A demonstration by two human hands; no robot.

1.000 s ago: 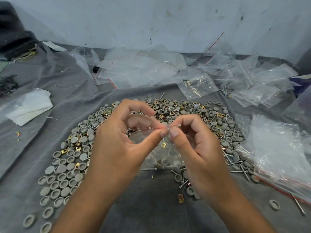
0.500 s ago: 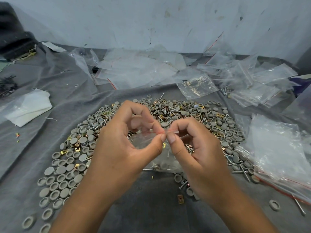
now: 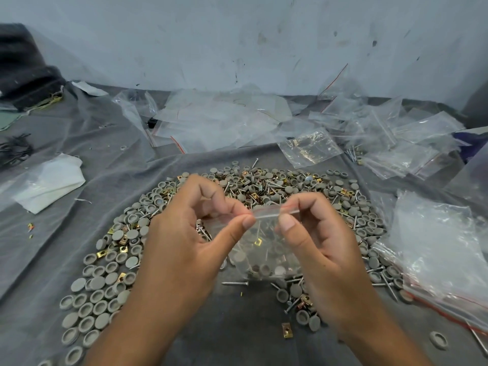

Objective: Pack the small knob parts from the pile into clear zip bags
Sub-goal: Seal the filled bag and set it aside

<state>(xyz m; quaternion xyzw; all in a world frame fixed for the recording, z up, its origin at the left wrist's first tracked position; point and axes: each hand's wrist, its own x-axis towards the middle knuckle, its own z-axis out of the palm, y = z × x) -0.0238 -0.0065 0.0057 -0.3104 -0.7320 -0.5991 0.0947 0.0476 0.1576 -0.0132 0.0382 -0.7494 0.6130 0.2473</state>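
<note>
A small clear zip bag (image 3: 264, 249) hangs between my hands above the cloth, with grey knobs, a screw and a brass clip inside it. My left hand (image 3: 190, 239) pinches the bag's zip strip between thumb and forefinger. My right hand (image 3: 314, 233) pinches the same strip a little to the right. Around and behind them spreads the pile of grey round knob parts (image 3: 111, 268), mixed with screws and brass clips.
Empty clear zip bags (image 3: 219, 120) lie heaped at the back, more on the right (image 3: 435, 249). A white folded sheet (image 3: 47, 186) lies at the left. A loose brass clip (image 3: 286, 329) and a stray knob (image 3: 438, 340) lie on the grey cloth (image 3: 237, 326) nearby.
My hands have drawn apart along the bag's top edge: the right hand slid to the right, so a stretch of the zip strip now shows between the two pinches.
</note>
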